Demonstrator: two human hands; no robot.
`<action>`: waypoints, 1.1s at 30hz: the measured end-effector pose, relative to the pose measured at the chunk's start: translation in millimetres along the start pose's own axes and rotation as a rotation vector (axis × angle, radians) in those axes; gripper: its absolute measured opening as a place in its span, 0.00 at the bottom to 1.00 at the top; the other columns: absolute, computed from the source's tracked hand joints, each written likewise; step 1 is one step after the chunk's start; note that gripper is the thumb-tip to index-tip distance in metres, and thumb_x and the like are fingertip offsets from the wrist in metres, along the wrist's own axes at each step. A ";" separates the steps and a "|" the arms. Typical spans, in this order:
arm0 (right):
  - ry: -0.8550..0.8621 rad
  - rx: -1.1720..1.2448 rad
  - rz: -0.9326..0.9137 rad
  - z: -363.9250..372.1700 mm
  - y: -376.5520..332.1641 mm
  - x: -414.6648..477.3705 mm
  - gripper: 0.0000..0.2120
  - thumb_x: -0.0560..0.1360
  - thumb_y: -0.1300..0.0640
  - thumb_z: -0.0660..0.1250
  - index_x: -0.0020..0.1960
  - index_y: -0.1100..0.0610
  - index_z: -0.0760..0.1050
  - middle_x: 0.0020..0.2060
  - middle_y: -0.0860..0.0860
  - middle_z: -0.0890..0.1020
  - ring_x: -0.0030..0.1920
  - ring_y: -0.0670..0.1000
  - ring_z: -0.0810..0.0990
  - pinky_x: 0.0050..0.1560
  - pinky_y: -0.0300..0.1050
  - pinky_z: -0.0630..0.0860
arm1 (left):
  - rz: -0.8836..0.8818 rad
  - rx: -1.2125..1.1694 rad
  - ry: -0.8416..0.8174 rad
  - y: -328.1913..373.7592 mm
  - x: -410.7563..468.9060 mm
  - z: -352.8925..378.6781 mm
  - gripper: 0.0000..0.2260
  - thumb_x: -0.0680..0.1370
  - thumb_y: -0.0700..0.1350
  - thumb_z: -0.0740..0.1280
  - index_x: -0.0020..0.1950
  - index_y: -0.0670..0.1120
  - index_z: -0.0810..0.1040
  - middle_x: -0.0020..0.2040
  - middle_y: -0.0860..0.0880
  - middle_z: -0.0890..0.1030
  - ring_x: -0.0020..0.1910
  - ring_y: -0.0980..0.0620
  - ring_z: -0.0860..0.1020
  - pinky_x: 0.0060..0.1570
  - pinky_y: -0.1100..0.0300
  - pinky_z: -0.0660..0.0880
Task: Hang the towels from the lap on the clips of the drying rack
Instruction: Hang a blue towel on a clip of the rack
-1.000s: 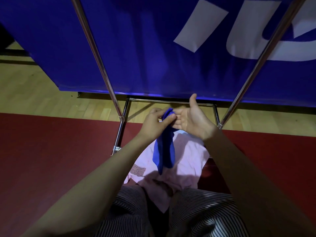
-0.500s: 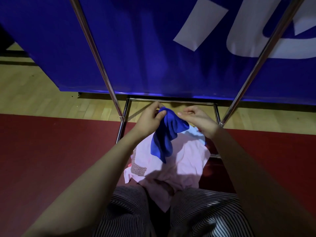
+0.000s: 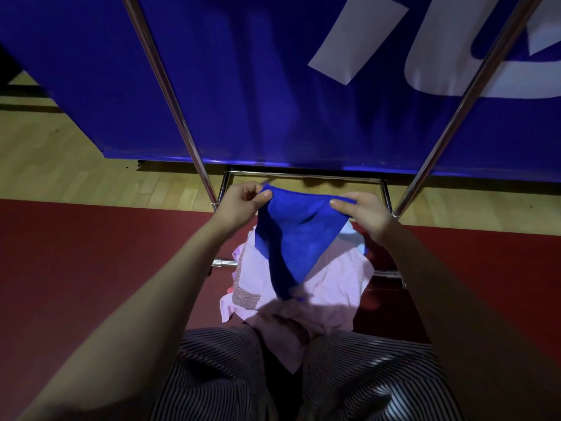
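Blue towel (image 3: 297, 238) now stretched along its upper edge; half a second earlier it hung bunched between hands held close together. The hands have since drawn apart, and the cloth has opened into a triangle pointing downward.

Left hand (image 3: 243, 202) pinches the towel's left upper corner between thumb and curled forefinger, its forearm reaching forward from lower left. Right hand (image 3: 364, 211) pinches the right upper corner in the same way, thumb on the near face of the cloth, its forearm entering from lower right. Both hands sit at roughly one level, above the lap and between the two slanting uprights of the drying rack (image 3: 170, 95). The towel's lower tip hangs over the pink towels (image 3: 328, 287) heaped on the lap.

Rack uprights are polished round metal tubes, joined low down by a rectangular tube frame on the floor. The blue towel has a short, matt pile; the pink towels are thin, creased and overlapping, one with a speckled band near its left edge. The striped trousers (image 3: 218, 375) show fine dark and light lines. A smooth blue banner (image 3: 258, 86) with white shapes hangs behind the rack, over pale wooden boards (image 3: 76, 165) and a dark red mat (image 3: 76, 268).
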State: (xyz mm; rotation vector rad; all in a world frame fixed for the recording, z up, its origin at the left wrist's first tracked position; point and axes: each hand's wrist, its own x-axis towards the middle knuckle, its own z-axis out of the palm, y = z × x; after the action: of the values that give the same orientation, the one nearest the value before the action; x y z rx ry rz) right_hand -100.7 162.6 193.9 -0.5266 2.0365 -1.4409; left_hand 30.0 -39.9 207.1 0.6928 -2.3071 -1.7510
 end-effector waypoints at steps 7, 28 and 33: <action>0.207 0.210 -0.133 3.5 -28.5 5.9 0.05 0.76 0.64 0.66 0.45 0.56 0.78 0.28 0.40 0.82 0.33 0.37 0.78 0.41 0.31 0.75 | 0.189 -0.074 0.193 11.8 1.2 2.0 0.05 0.79 0.35 0.61 0.49 0.42 0.75 0.39 0.50 0.78 0.38 0.62 0.76 0.43 0.66 0.72; 0.278 -0.008 -0.126 9.9 -20.1 9.8 0.28 0.72 0.47 0.67 0.41 0.75 0.72 0.29 0.65 0.71 0.35 0.50 0.67 0.36 0.44 0.64 | 0.101 0.242 0.376 0.8 10.2 13.6 0.09 0.79 0.44 0.62 0.43 0.39 0.76 0.39 0.41 0.80 0.40 0.42 0.77 0.40 0.51 0.73; 0.413 -0.112 -0.092 21.3 -24.0 10.5 0.23 0.75 0.53 0.67 0.29 0.59 0.59 0.26 0.53 0.58 0.29 0.49 0.55 0.31 0.45 0.53 | 0.071 0.278 0.492 8.4 -0.4 36.3 0.08 0.79 0.42 0.61 0.45 0.39 0.75 0.38 0.45 0.78 0.41 0.41 0.76 0.39 0.54 0.69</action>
State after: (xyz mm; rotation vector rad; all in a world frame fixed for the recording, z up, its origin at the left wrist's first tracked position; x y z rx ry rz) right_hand -94.8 132.9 208.8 -0.3951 2.4534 -1.6003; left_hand 13.7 -6.5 204.2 0.9478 -2.1999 -1.0793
